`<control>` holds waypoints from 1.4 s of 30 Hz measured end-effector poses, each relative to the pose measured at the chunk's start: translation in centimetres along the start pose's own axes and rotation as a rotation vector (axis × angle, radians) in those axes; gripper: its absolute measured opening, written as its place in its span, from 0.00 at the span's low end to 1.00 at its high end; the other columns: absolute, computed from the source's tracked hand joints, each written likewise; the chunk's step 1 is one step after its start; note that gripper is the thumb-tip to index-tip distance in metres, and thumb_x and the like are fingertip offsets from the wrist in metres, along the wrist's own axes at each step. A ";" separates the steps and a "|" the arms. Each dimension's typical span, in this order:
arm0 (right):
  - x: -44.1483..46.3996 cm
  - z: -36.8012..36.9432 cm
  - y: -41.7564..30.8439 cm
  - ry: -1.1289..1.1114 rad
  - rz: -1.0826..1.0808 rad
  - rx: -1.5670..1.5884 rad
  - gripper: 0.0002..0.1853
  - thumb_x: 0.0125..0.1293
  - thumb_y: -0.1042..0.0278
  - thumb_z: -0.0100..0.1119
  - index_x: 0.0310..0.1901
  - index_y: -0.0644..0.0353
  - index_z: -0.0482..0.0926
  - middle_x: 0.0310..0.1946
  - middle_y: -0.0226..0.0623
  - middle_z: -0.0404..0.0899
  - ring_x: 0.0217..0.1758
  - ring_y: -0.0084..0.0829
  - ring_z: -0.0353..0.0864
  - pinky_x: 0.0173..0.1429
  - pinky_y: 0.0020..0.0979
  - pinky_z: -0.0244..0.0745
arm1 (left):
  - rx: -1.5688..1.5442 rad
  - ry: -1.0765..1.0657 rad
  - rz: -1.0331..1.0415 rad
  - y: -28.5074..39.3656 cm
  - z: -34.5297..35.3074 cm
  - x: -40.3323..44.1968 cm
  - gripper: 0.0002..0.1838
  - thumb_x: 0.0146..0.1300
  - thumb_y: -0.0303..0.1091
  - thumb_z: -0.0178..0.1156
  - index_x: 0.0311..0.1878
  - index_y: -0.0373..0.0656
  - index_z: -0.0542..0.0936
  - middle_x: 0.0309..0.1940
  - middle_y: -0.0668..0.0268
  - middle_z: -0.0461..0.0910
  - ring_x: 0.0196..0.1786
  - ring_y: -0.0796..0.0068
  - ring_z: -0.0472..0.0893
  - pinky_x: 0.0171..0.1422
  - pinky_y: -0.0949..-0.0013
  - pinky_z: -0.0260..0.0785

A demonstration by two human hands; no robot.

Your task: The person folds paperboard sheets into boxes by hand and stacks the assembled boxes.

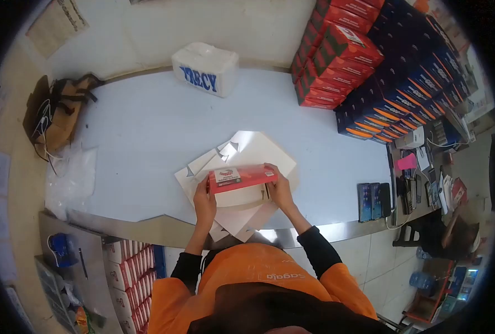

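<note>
A red cardboard box (253,177) with a white printed label is held between my two hands over the table. My left hand (204,199) grips its left end, fingers wrapped round the side. At the opposite end, my right hand (279,187) is closed on the box, thumb and fingers at the corner. Under the box lie several flat, cream-coloured cardboard blanks (270,147), overlapping at different angles; some reach past the table's front edge. The cream inside of a panel shows just below the red face.
A white pack with blue lettering (206,69) stands at the back. Stacks of red boxes (336,67) and dark blue boxes (409,94) rise at the back right. Phones (373,201) lie at the right edge. A brown carton (64,114) and clear plastic bags (72,175) are at left.
</note>
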State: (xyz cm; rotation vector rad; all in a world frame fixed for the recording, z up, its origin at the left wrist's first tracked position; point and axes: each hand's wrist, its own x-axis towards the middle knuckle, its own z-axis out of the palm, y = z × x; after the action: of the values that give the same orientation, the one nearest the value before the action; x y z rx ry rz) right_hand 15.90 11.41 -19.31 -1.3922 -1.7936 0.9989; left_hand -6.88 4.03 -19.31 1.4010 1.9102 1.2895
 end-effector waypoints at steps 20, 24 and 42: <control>-1.2 -3.4 -1.4 -0.547 0.064 0.253 0.43 0.59 0.75 0.62 0.71 0.56 0.46 0.68 0.49 0.54 0.72 0.39 0.57 0.72 0.38 0.56 | -0.213 -0.729 -0.030 -1.7 -4.0 -0.2 0.52 0.56 0.31 0.63 0.74 0.45 0.36 0.74 0.46 0.42 0.76 0.52 0.45 0.75 0.60 0.45; -1.7 -2.8 0.5 -0.486 -0.059 0.135 0.39 0.58 0.78 0.61 0.68 0.57 0.52 0.69 0.49 0.53 0.72 0.44 0.55 0.72 0.39 0.54 | -0.206 -0.697 -0.004 -2.9 -3.9 -0.5 0.50 0.55 0.35 0.65 0.75 0.49 0.43 0.74 0.47 0.41 0.76 0.50 0.46 0.75 0.58 0.49; -3.3 -0.8 4.5 -0.279 0.040 0.357 0.21 0.63 0.79 0.58 0.57 0.58 0.66 0.51 0.35 0.71 0.58 0.28 0.73 0.55 0.28 0.74 | -0.569 -0.401 -0.237 -7.1 0.8 -2.1 0.45 0.58 0.21 0.59 0.74 0.45 0.45 0.70 0.58 0.54 0.69 0.65 0.61 0.70 0.65 0.58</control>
State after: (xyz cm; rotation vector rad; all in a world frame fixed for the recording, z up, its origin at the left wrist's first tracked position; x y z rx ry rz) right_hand 19.50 9.04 -22.92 -1.1113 -1.6744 1.5127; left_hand -8.99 2.10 -26.16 1.0063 1.2630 1.1967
